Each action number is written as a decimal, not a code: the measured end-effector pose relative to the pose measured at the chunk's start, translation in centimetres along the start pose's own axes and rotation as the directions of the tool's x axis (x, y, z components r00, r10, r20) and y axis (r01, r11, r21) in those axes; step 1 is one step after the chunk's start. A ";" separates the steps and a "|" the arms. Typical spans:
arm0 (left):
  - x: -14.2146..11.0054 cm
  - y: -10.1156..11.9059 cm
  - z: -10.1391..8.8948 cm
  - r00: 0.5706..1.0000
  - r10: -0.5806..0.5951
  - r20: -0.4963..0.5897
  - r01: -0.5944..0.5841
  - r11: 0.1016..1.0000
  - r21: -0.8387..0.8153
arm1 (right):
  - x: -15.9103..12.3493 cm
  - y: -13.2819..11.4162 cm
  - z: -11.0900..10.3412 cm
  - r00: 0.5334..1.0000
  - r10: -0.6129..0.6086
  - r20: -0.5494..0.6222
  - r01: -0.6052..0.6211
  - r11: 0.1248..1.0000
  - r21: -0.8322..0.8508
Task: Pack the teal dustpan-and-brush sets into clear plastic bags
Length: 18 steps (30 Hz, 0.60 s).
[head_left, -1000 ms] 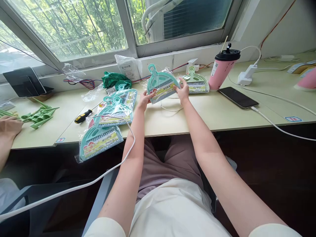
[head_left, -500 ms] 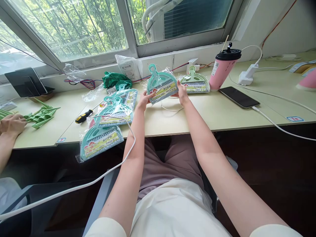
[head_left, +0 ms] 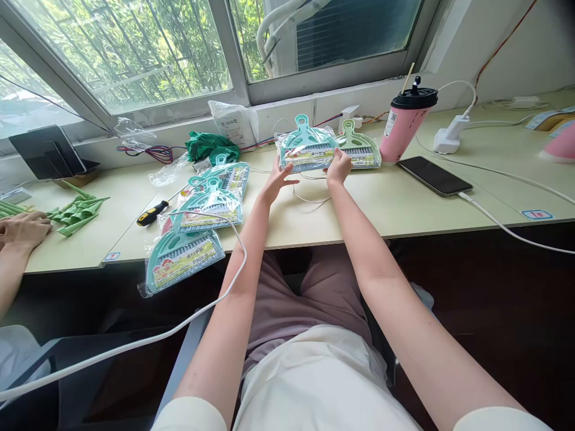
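A teal plastic dustpan-and-brush set (head_left: pixel 308 146) sealed in clear film lies nearly flat on the pale desk (head_left: pixel 305 224). My right hand (head_left: pixel 339 167) is shut on the film's lower edge. My left hand (head_left: pixel 276 181) is open, its fingertips at the packet's lower left corner. To the right, a lime-green bagged set (head_left: pixel 358 145) sits against it. Left of my hands lie overlapping bagged teal sets (head_left: pixel 211 202), and another (head_left: pixel 179 260) juts over the desk's front edge.
A white cable (head_left: pixel 245 257) crosses the desk edge by my left arm. Nearby are a screwdriver (head_left: pixel 153 213), a pink lidded cup (head_left: pixel 404 123), and a phone (head_left: pixel 433 175). A co-worker's hand (head_left: pixel 22 230) rests beside green plastic pieces (head_left: pixel 76 212).
The teal packet has gone from tilted upright to lying nearly flat, moving right against the lime-green set. My left hand has let go and opened. The co-worker's hand has shifted slightly.
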<state>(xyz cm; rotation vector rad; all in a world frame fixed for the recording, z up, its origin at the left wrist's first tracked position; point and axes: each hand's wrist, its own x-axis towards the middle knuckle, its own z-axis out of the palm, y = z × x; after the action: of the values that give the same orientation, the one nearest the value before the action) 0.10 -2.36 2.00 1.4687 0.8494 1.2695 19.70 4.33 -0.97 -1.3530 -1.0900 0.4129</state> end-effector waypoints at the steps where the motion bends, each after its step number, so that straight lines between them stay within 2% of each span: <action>1: -0.2 0.1 0.4 0.999 0.025 0.033 -0.025 1.000 0.009 | 0.1 0.0 0.0 0.998 0.016 -0.054 -0.018 0.999 -0.030; 2: -0.3 0.1 0.8 0.998 0.047 0.045 -0.048 0.999 0.018 | 0.1 0.0 0.0 0.997 0.015 -0.076 -0.019 0.998 -0.055; 4: -0.3 -0.1 1.2 0.997 0.080 -0.004 -0.080 0.996 0.044 | 0.0 -0.3 0.0 0.995 0.004 -0.098 -0.015 0.994 -0.105; 7: 0.4 -0.8 1.1 0.981 0.035 -0.193 -0.019 0.996 0.083 | -0.6 -1.2 0.0 0.997 -0.049 -0.067 0.039 0.988 -0.149; 10: 1.2 -1.2 0.3 0.926 -0.062 -0.373 0.086 0.995 0.048 | -1.6 -2.3 0.0 0.991 -0.126 0.033 0.129 0.985 -0.115; 12: 1.4 -1.0 -0.1 0.886 -0.080 -0.457 0.094 0.995 0.009 | -2.3 -2.9 0.0 0.984 -0.143 0.103 0.150 0.986 -0.067; 15: 1.4 -0.7 -0.1 0.851 -0.104 -0.515 0.107 0.994 -0.024 | -2.8 -3.3 0.0 0.982 -0.108 0.157 0.105 0.994 0.029; 18: 1.3 -0.6 0.3 0.844 -0.134 -0.520 0.145 0.989 -0.020 | -2.8 -3.5 -0.1 0.979 -0.030 0.201 -0.001 0.988 0.152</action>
<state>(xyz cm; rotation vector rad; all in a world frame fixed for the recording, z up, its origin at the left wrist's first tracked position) 0.73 -1.08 1.86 1.0557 1.3030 1.5781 17.30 1.25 1.15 -1.1866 -1.2094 0.6216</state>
